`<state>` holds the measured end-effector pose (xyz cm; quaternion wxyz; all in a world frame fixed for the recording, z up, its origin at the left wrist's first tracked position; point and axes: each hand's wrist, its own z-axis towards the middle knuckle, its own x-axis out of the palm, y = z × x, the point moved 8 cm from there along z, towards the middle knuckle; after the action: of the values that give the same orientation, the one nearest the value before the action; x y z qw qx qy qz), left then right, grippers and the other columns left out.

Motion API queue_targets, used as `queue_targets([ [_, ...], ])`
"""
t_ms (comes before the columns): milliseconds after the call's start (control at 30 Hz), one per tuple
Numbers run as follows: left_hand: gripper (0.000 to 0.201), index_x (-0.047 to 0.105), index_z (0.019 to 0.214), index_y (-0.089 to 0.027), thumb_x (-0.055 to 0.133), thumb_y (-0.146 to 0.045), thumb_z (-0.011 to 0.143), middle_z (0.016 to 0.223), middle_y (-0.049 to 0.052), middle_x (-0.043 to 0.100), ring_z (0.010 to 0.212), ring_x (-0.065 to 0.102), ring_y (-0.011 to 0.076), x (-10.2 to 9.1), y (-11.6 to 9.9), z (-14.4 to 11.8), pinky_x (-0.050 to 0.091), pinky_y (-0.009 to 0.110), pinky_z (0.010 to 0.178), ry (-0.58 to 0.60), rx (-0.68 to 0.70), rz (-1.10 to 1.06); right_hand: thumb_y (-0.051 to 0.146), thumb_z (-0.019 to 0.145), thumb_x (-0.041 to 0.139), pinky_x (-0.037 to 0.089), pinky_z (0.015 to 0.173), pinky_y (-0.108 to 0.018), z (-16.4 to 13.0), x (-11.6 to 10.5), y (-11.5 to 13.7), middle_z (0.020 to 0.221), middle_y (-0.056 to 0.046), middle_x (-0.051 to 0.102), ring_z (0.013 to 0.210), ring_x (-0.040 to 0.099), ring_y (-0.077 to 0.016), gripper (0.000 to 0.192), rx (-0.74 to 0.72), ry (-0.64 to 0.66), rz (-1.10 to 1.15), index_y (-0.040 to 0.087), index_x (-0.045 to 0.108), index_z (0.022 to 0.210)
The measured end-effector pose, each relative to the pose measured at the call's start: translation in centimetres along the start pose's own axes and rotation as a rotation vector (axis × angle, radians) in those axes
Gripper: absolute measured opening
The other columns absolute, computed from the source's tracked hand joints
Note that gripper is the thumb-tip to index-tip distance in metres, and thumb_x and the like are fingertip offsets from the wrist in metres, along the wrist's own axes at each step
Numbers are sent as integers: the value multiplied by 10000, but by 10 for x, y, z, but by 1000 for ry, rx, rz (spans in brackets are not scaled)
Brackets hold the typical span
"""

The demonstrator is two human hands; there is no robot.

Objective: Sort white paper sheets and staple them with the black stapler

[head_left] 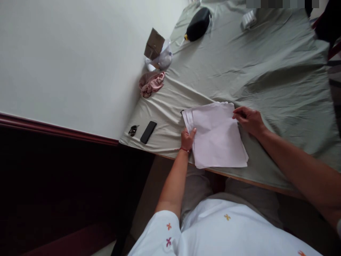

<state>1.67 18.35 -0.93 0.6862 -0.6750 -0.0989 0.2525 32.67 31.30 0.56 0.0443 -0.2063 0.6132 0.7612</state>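
Observation:
A loose stack of white paper sheets (217,137) lies at the near edge of the table, its sheets slightly out of line at the corners. My left hand (188,139) grips the stack's left side, thumb on top and the other fingers hidden beneath. At the upper right corner, my right hand (249,119) has its fingers pinched together against the paper's edge. A small dark object (182,112) peeks out by the stack's upper left corner; its kind cannot be made out.
A green cloth (226,71) with wrinkles covers the table. Left of the paper lie a black phone (148,132) and keys (133,130). Along the wall sit a pink cloth (151,84), a cardboard piece (154,44), a clear plastic bag (165,58) and a black case (198,25).

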Motion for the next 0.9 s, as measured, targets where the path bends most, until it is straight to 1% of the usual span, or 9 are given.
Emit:
queue_targets([
  [167, 328, 759, 869, -198, 841, -507, 792, 871, 48, 799, 806, 712, 195, 1, -2, -1, 555, 320, 776, -4, -7, 12, 314, 885, 615, 503, 748, -375, -1, 1, -2, 955, -65, 823, 752, 685, -227, 216, 4, 5, 13, 270, 715, 1072],
  [300, 352, 767, 893, -194, 844, -518, 777, 901, 66, 808, 828, 725, 216, 2, -5, -2, 562, 338, 786, 4, 4, -9, 274, 906, 617, 498, 777, -364, -1, 1, 1, 974, -94, 828, 779, 692, -220, 208, -10, 16, -23, 227, 718, 1081],
  [433, 355, 773, 917, -194, 846, -514, 781, 924, 80, 810, 870, 737, 230, 1, -5, -1, 569, 353, 831, 1, 7, 5, 243, 904, 621, 501, 802, -357, 0, 1, 2, 980, -106, 829, 815, 701, -213, 192, -20, 26, -29, 208, 720, 1065],
  [500, 359, 774, 922, -194, 841, -519, 786, 927, 81, 808, 873, 736, 232, 1, -4, -1, 565, 355, 839, -1, -1, 10, 258, 903, 620, 506, 798, -358, 0, 1, 2, 983, -98, 832, 802, 696, -208, 197, -24, 24, -31, 210, 722, 1065],
  [600, 370, 772, 928, -189, 840, -523, 784, 939, 86, 808, 882, 737, 243, 1, -4, -1, 559, 362, 844, -8, 7, 21, 316, 920, 622, 517, 772, -371, -1, 2, 3, 999, -70, 833, 777, 695, -222, 234, -40, 21, -40, 238, 720, 1117],
  [667, 366, 772, 928, -191, 840, -518, 782, 941, 86, 809, 890, 739, 247, 1, -5, -1, 561, 366, 853, -18, 17, 29, 350, 938, 632, 530, 780, -390, -3, 5, 7, 1024, -61, 830, 787, 712, -244, 275, -61, 48, -114, 262, 724, 1181],
  [733, 338, 775, 921, -196, 836, -500, 785, 936, 82, 813, 888, 741, 243, 1, -6, -1, 565, 361, 854, -30, 22, 39, 360, 954, 639, 538, 804, -408, -6, 12, 10, 1079, -69, 826, 846, 741, -277, 303, -88, 99, -256, 281, 736, 1230],
  [800, 306, 779, 913, -198, 829, -474, 792, 930, 78, 819, 880, 741, 236, 0, -6, -1, 569, 351, 839, -41, 20, 48, 363, 978, 622, 538, 817, -423, -8, 17, 13, 1154, -75, 820, 921, 761, -312, 307, -114, 136, -394, 294, 749, 1249],
  [900, 310, 775, 935, -186, 837, -448, 781, 934, 76, 822, 871, 743, 226, -1, -6, 0, 575, 340, 830, -41, -1, 19, 388, 1019, 586, 538, 827, -427, -10, 21, 16, 1217, -75, 814, 987, 769, -332, 310, -130, 147, -496, 301, 757, 1261],
])
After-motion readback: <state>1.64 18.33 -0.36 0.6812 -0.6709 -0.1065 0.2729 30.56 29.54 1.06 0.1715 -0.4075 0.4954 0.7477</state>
